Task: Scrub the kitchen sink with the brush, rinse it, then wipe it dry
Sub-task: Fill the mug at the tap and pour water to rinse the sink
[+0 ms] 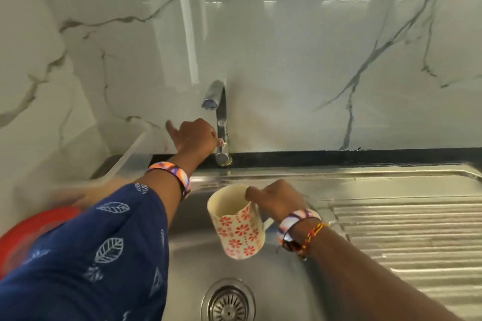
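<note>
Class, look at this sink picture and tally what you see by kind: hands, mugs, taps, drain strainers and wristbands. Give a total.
Hands: 2, left hand and right hand
Mugs: 1, floral mug
Taps: 1, tap
Drain strainers: 1, strainer
Patterned wristbands: 2, and
Total: 7

A cream mug [238,224] with a red flower pattern hangs tilted in the air, its open mouth turned up and to the left and its inside showing pale and bare. A red round object [31,232] sits at the left edge, blurred and partly hidden behind a blue leaf-print sleeve [104,255]. Above it a clear plastic container [125,159] leans near the wall, too blurred to make out more. White marble-look wall panels [313,47] with grey veins fill the upper part of the view, and a dark worktop strip [365,155] runs along their foot.
</note>
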{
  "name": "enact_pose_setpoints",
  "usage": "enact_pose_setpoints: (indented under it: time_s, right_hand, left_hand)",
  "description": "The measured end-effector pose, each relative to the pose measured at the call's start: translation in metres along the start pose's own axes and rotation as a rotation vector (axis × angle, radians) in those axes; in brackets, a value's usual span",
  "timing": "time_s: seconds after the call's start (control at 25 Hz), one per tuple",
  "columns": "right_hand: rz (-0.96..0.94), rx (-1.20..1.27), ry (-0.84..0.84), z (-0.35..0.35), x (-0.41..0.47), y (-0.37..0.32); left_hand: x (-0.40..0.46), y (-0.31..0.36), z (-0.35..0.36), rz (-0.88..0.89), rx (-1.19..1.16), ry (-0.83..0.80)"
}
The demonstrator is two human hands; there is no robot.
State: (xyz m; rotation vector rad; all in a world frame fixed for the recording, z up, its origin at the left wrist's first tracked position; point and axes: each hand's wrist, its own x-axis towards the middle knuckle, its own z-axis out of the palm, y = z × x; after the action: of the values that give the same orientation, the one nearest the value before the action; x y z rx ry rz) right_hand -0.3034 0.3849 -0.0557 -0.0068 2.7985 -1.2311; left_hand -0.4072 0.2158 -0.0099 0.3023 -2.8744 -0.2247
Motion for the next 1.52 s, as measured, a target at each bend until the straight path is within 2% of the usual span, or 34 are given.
enact_pose_setpoints:
  time_s: [0.2, 0.28, 0.32, 0.44, 0.64, 0.84, 0.96, 1.0, 1.16, 1.52]
  right_hand:
    - [0.03, 0.133, 0.03, 0.016, 0.032, -0.009]
    - [0.074, 0.189, 0.041, 0.025, 0.038, -0.005]
    - [0.104, 0.213, 0.036, 0.031, 0.038, -0.003]
    - [0.181, 0.292, 0.023, 0.047, 0.04, 0.003]
    - [0.257, 0.339, 0.022, 0.065, 0.035, 0.003]
    - [0.276, 0.344, 0.046, 0.071, 0.032, 0.002]
    - [0.272, 0.326, 0.049, 0.073, 0.032, 0.002]
    - [0.268, 0.319, 0.045, 0.074, 0.032, 0.002]
    - [0.253, 0.315, 0.017, 0.076, 0.031, 0.004]
    - [0.238, 0.321, 0.011, 0.074, 0.031, 0.002]
  left_hand:
    - [0.033, 0.0, 0.019, 0.019, 0.035, -0.033]
    - [0.035, -0.026, 0.035, -0.07, -0.114, -0.076]
    - [0.034, -0.04, 0.046, -0.112, -0.259, -0.12]
    - [0.03, -0.054, 0.062, -0.151, -0.552, -0.238]
    - [0.045, -0.044, 0.055, -0.275, -0.464, -0.359]
    - [0.043, -0.033, 0.046, -0.257, -0.283, -0.387]
    - [0.042, -0.03, 0.041, -0.254, -0.261, -0.388]
    - [0.042, -0.03, 0.041, -0.24, -0.277, -0.409]
    - [0.038, -0.033, 0.035, -0.329, -0.613, -0.615]
    - [0.038, -0.033, 0.031, -0.344, -0.638, -0.638]
